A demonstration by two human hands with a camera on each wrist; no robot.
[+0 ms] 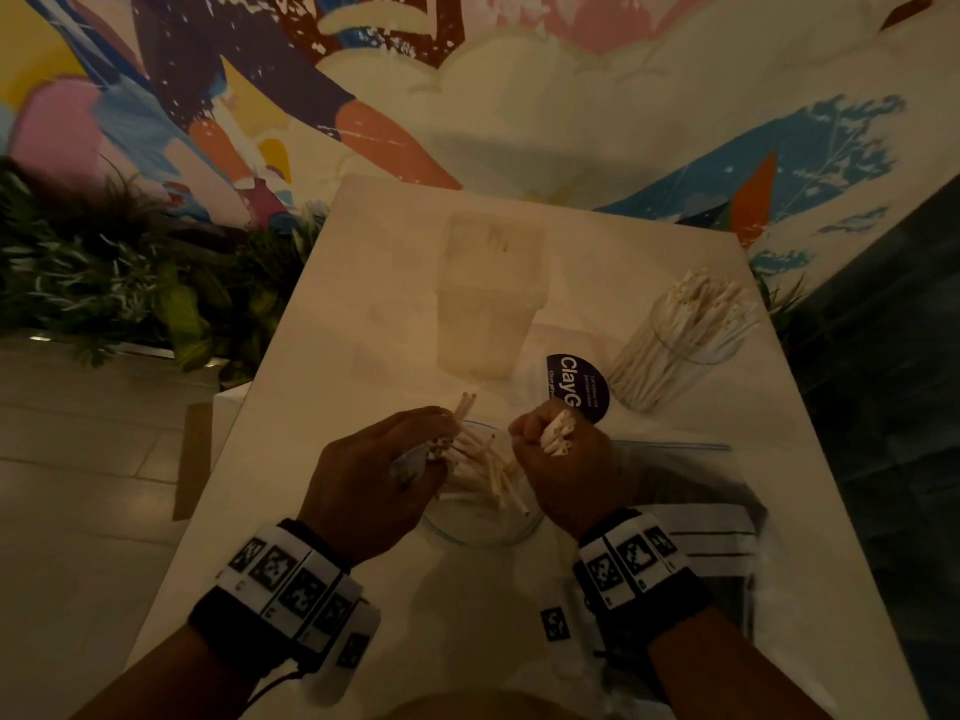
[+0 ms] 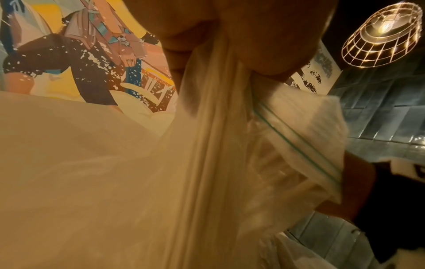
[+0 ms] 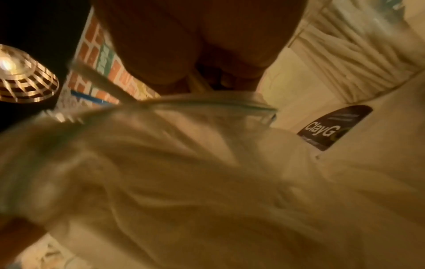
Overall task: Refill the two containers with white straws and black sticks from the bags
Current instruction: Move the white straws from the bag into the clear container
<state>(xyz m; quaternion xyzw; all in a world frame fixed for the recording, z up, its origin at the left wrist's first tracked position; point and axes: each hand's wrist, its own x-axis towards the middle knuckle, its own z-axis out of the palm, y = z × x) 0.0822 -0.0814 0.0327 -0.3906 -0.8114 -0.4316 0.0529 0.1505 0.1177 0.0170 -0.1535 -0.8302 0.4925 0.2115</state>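
In the head view my left hand (image 1: 441,433) grips a fan of white straws (image 1: 464,407) together with the edge of a clear zip bag (image 1: 483,532). More straws lie loose in that bag's open mouth between my hands. My right hand (image 1: 545,433) is curled round a tight bundle of white straws (image 1: 558,436) just above the bag. A clear container (image 1: 680,340) packed with white straws stands at the back right. In the left wrist view the fingers pinch the bag film (image 2: 211,94). The right wrist view is blurred and shows the bag's rim (image 3: 218,102).
A tall translucent tub (image 1: 491,293) stands at the table's middle back. A dark round "ClayG" sticker (image 1: 576,387) lies between it and the straw container. A second zip bag with dark contents (image 1: 727,589) lies at the right. Plants (image 1: 104,272) border the table's left.
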